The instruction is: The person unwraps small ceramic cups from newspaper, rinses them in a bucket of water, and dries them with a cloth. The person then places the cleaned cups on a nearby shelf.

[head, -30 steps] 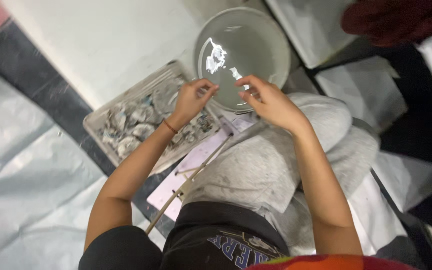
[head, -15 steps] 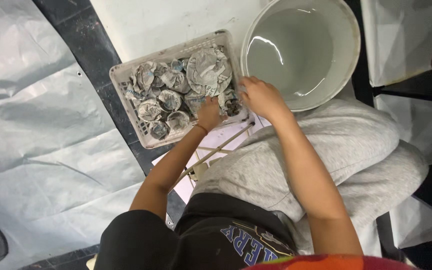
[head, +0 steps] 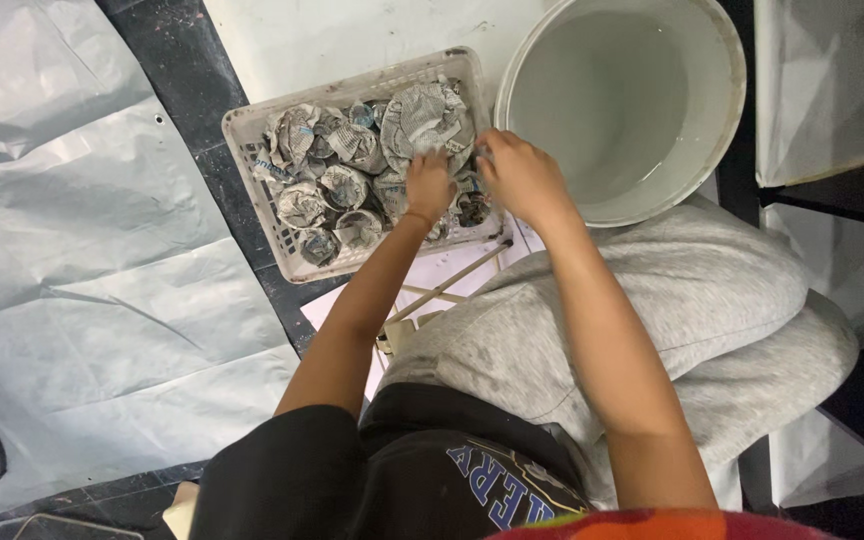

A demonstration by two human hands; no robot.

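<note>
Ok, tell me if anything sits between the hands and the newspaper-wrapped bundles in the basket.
Nothing visible does. The left hand and right hand already rest on the newspaper-wrapped bundles at the near right corner of the white basket.

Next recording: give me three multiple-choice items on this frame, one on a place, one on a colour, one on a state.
1. Where does the round white plastic bucket stand relative to the white slotted plastic basket?
A. to its right
B. to its left
C. inside it

2. What colour are the trousers over the person's knees?
A. black
B. light grey
C. red

3. How are the newspaper-wrapped bundles in the basket?
A. flat sheets
B. crumpled into lumps
C. rolled into tubes

A: the bucket touches the basket's right end.
B: the knees are light grey.
B: the paper is balled; left hand and right hand rest on it.
</note>
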